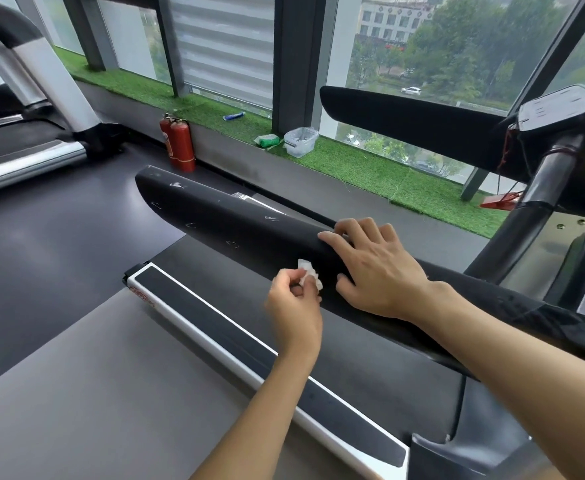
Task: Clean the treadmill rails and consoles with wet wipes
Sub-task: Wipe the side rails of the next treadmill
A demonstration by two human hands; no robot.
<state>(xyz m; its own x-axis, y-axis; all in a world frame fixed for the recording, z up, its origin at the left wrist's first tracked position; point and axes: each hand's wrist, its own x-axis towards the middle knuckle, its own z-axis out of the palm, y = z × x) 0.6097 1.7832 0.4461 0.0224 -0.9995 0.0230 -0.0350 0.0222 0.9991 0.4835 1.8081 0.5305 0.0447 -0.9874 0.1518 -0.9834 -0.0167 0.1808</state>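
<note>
Head view: the only angle, looking down along the treadmill.
Left hand (294,301): pinching a crumpled wet wipe (309,274), held against the side of the near rail (242,226).
Right hand (377,268): relaxed, fingers spread on top of that rail, just beside the wipe, gripping nothing.
Pale scuffs (176,184): showing near the rail's far tip, so that stretch looks undone.
Far rail (405,123), console (557,109): neither hand is there; probably left to clean.
</note>
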